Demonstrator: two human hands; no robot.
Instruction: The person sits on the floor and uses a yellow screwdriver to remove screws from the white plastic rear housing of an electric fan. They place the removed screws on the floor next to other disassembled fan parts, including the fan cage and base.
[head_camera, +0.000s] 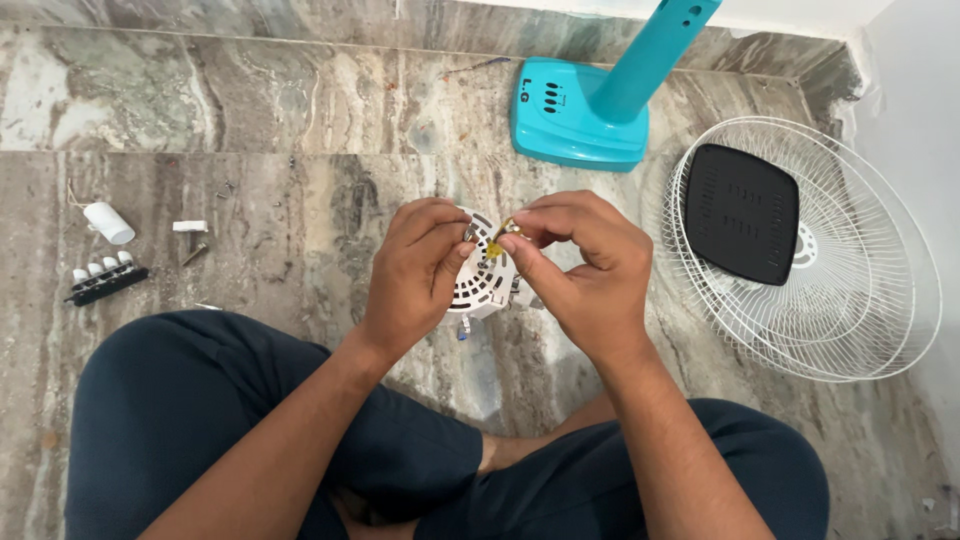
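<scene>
Two hands (420, 270), one motor (485, 280), perhaps two fan guards (850, 300), one base (575, 120)

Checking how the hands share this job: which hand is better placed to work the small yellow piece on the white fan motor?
Probably the right hand: its fingertips already pinch the yellow piece, while the left hand steadies the white fan motor.
</scene>
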